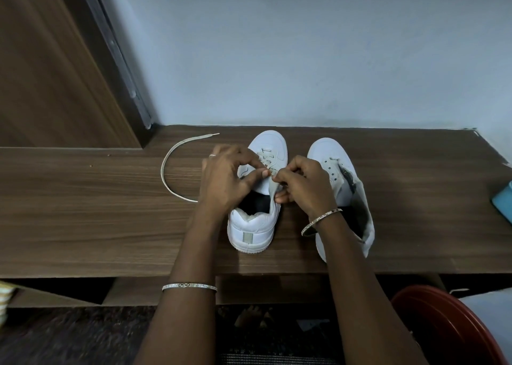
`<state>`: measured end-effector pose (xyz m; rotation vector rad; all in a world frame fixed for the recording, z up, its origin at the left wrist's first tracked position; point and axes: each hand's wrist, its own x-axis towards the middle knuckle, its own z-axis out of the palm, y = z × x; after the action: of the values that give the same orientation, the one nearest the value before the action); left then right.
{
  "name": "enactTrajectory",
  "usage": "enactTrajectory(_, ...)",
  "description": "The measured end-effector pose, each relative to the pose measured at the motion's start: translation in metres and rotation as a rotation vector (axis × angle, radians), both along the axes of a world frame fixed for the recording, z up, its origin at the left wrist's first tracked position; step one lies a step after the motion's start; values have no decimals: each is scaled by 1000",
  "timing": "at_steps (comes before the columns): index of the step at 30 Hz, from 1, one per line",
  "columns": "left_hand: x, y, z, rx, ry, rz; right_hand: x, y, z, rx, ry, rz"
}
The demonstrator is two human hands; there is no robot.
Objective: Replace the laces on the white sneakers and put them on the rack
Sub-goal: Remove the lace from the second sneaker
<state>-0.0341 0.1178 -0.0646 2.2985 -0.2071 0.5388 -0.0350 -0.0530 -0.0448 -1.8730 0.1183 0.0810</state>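
Two white sneakers stand on a brown wooden shelf top (110, 226), toes toward the wall. The left sneaker (255, 226) is partly laced near its toe. My left hand (227, 176) pinches the off-white lace at the eyelets, thumb against fingertips. My right hand (302, 184) pinches the same lace and the tongue edge just opposite. The loose end of the lace (171, 171) curves out to the left across the wood. The right sneaker (340, 187) has bare eyelets, and its tongue hangs open.
A pale wall rises right behind the shoes. A wooden door frame (83, 74) stands at the left. A light blue object (502, 201) sits at the shelf's right edge. A red round stool (443, 326) is at lower right, with a dark mat on the floor.
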Motion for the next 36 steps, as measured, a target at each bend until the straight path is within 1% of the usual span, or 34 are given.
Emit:
enactTrajectory(1, 0, -3, -2, -35, 2, -14, 0, 0, 0, 4, 1, 0)
enactTrajectory(2, -1, -4, -3, -115, 16, -20, 0, 0, 0, 10, 2, 2)
enactTrajectory(4, -1, -2, -5, -393, 72, 12, 0, 0, 0, 22, 6, 8)
enactTrajectory(6, 1, 8, -2, -666, 94, 131, 1, 0, -1, 28, 9, 7)
enactTrajectory(10, 1, 23, 5, -1218, 73, 461, 2, 1, -1, 33, 11, 2)
enactTrajectory(13, 0, 31, 2, -1452, 83, 694, 2, 1, 0, 46, 22, -2)
enactTrajectory(15, 2, 42, -4, -1514, 68, 797, 1, 1, 0, 44, 27, -8)
enactTrajectory(17, 2, 53, -10, -1450, 61, 882, 1, 1, 0, 41, 23, -12)
enactTrajectory(18, 1, 55, -12, -1369, 66, 922, 0, 1, 0, 37, 16, -14)
enactTrajectory(19, 0, 55, -14, -1219, 87, 968, -1, 1, 1, 30, 6, -18)
enactTrajectory(21, -6, 49, -12, -775, 150, 1040, -2, 3, 1, 12, -14, -22)
enactTrajectory(22, -9, 45, -9, -569, 111, 1038, -3, 5, 1, 0, -35, -27)
enactTrajectory(23, -12, 42, -3, -435, 27, 978, -4, 7, 1, -13, -76, -34)
enactTrajectory(24, -12, 40, 3, -390, -63, 840, -4, 9, 0, -48, -145, -37)
enactTrajectory(25, -11, 37, 7, -421, -119, 646, -3, 10, -1, -107, -239, -24)
enactTrajectory(26, -11, 33, 9, -462, -105, 439, -3, 11, -2, -182, -331, 11)
enactTrajectory(27, -12, 27, 12, -426, -55, 268, -3, 12, -3, -259, -408, 53)
enactTrajectory(29, -12, 17, 9, -177, 20, 70, -1, 14, -6, -385, -477, 130)
enactTrajectory(30, -11, 13, 7, -91, 31, 18, -1, 16, -7, -438, -490, 159)
enactTrajectory(31, -10, 13, 6, -55, 38, -2, -1, 17, -9, -490, -497, 181)
enactTrajectory(33, -9, 16, 3, -42, 31, -10, -2, 21, -11, -570, -514, 186)
enactTrajectory(36, -10, 16, 4, -3, 21, -3, -3, 27, -12, -613, -571, 97)
